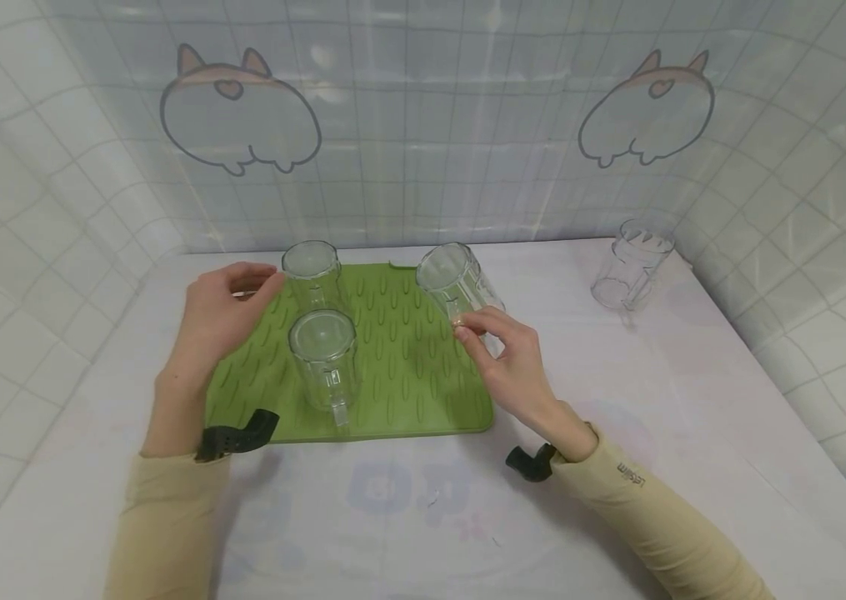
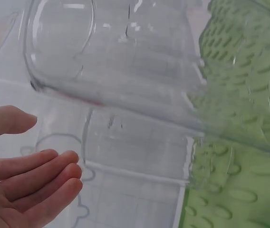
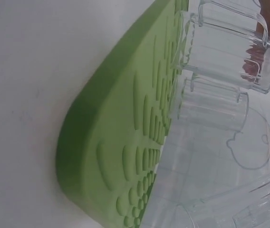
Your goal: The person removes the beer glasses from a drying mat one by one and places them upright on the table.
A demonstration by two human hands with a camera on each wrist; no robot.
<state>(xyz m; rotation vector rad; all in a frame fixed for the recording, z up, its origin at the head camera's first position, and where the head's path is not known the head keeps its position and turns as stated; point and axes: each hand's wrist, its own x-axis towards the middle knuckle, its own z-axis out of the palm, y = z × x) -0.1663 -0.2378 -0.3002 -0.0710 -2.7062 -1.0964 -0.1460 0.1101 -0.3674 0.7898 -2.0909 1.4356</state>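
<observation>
My right hand (image 1: 508, 358) pinches the handle of a clear glass mug (image 1: 471, 287), tilted over the mat's back right part. In the right wrist view only part of this held mug (image 3: 239, 204) shows, at the lower right. Two more glass mugs, the back one (image 1: 313, 279) and the front one (image 1: 323, 358), stand upside down on the left half of a green ribbed mat (image 1: 407, 375). Beside the back mug is my left hand (image 1: 223, 312), its fingers relaxed. Nothing lies in its grasp in the left wrist view, where the fingers (image 2: 40, 175) are apart from the glass.
A fourth glass mug (image 1: 628, 267) stands upright at the back right of the white-covered table (image 1: 423, 517). Tiled-pattern sheets (image 1: 423, 125) with animal drawings enclose the table at the back and both sides.
</observation>
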